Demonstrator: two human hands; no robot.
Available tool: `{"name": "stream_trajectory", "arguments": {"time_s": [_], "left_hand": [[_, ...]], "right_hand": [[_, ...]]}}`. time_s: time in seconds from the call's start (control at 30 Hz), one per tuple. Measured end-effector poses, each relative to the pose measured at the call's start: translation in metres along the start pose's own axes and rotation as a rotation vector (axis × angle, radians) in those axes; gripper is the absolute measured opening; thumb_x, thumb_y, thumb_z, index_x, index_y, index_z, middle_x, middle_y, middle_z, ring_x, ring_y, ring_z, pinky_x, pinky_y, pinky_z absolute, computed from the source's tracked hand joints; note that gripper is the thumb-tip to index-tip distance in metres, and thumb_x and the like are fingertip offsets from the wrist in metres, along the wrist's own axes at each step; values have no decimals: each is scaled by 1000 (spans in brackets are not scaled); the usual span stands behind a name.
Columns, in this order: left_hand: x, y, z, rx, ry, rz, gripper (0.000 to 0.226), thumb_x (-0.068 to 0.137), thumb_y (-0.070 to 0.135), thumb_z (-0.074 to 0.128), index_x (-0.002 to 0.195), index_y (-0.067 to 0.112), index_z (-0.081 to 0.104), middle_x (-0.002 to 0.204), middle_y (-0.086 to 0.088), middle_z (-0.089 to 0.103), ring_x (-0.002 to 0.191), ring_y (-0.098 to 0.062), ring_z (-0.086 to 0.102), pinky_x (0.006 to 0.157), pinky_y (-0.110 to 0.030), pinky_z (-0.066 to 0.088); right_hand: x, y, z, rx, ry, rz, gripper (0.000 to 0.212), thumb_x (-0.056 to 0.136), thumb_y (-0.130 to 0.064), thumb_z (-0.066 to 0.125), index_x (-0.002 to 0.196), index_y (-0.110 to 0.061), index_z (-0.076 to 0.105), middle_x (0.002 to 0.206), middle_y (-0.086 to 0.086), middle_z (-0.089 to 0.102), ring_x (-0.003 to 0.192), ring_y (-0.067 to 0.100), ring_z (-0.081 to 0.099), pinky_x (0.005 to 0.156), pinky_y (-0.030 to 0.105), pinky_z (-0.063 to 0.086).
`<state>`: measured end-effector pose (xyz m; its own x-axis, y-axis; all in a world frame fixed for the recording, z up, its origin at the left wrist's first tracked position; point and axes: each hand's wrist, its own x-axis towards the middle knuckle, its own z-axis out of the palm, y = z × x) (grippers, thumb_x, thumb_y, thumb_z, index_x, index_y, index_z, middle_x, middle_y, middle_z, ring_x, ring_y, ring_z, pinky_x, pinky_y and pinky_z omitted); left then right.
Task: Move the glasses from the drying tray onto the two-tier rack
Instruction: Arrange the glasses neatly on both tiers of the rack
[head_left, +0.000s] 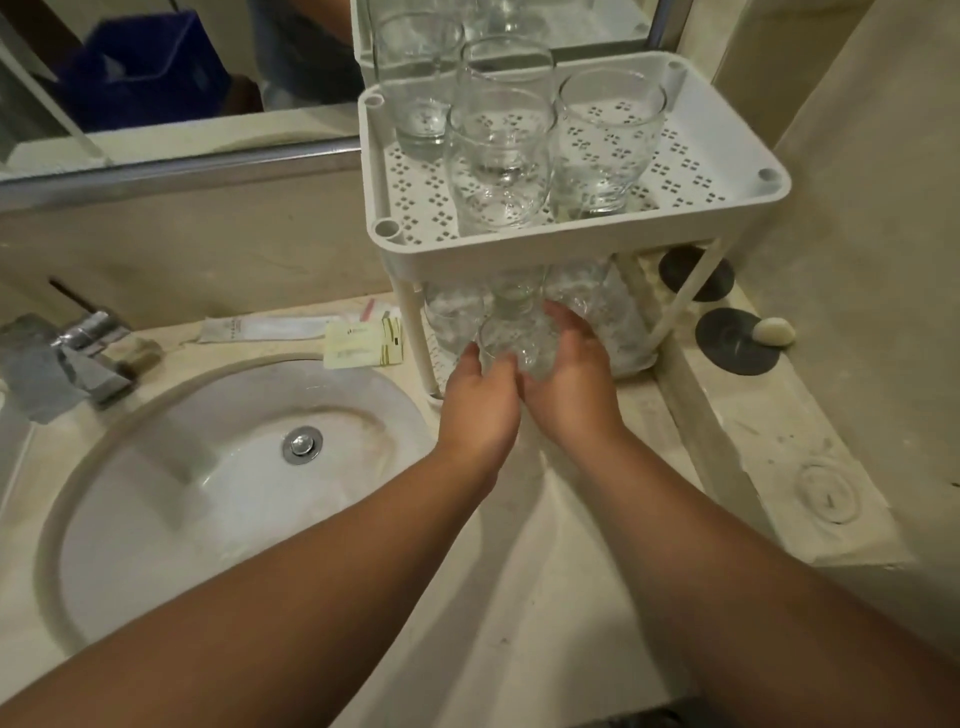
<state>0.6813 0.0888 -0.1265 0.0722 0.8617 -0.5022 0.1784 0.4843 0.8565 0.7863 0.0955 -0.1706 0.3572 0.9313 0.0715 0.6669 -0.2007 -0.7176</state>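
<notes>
A white two-tier rack (748, 205) stands on the counter to the right of the sink. Its perforated top tier holds several clear glasses (498, 166), upright. Under it, on the lower tier, more glasses (454, 319) show dimly. Both hands reach in at the front of the lower tier. My left hand (480, 408) and my right hand (569, 384) together cup one clear glass (519, 345) between them, at the lower tier's front edge. Whether it rests on the tier is hidden. The drying tray is out of view.
A white sink basin (171, 467) with a chrome tap (78, 358) lies on the left. Sachets and a tube (270, 327) lie behind it. A mirror (156, 78) backs the counter. On the right ledge sit two dark discs (732, 345) and a small soap (775, 331).
</notes>
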Motion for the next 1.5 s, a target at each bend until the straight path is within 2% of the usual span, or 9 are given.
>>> {"name": "stream_trajectory", "arguments": {"time_s": [0.2,0.37,0.57,0.73,0.83,0.9,1.07,1.27,1.5], "left_hand": [[20,-1,12,-21,22,-49,87,76,55,40,156,32,15,151,-22,43,135,-31,48,108,-51,42],[35,-5,16,9,36,-46,82,78,54,39,155,38,14,146,-24,48,131,-38,51,105,-54,45],[42,-6,16,22,89,-25,81,79,52,39,155,35,16,141,-16,57,124,-32,58,103,-49,48],[29,-17,18,172,198,139,64,92,43,49,151,27,29,154,-2,34,135,-21,43,97,-25,31],[17,-22,19,381,219,377,63,91,35,53,149,25,31,153,-4,27,132,-21,44,94,-17,33],[16,-20,19,500,198,504,60,87,31,55,144,26,38,150,-3,31,130,-19,45,91,-13,37],[34,-6,15,607,217,597,45,85,20,61,129,22,57,135,-5,49,127,-23,45,95,-21,33],[64,3,13,922,225,621,56,82,28,63,136,32,50,142,1,47,135,-24,36,111,-39,29],[83,3,14,1045,233,608,67,79,49,66,140,35,43,143,1,48,133,-27,42,106,-43,37]], "right_hand": [[18,8,17,30,-95,61,86,79,-15,75,150,-25,27,153,4,35,137,22,36,97,17,34],[27,10,26,69,-78,40,71,87,-9,61,148,-25,28,148,4,41,130,19,44,92,20,40],[32,16,27,115,-12,30,86,76,-16,79,147,-29,32,150,1,37,136,16,36,95,15,28],[33,26,14,223,152,0,79,71,-39,81,137,-40,37,137,-10,45,126,7,43,93,12,32],[39,28,9,257,238,21,65,79,-31,77,135,-34,44,131,-13,42,119,2,43,91,9,34],[46,29,8,181,260,16,61,82,-23,75,135,-25,46,136,-3,43,125,14,45,94,18,37],[59,33,4,5,220,13,67,82,-21,73,141,-15,42,148,16,36,136,30,36,105,29,32],[82,36,0,4,191,59,80,81,-25,76,147,-12,32,150,11,35,139,26,33,112,37,28],[98,44,4,26,144,132,85,78,-30,80,147,-21,32,149,2,41,137,19,39,105,22,29]]}}
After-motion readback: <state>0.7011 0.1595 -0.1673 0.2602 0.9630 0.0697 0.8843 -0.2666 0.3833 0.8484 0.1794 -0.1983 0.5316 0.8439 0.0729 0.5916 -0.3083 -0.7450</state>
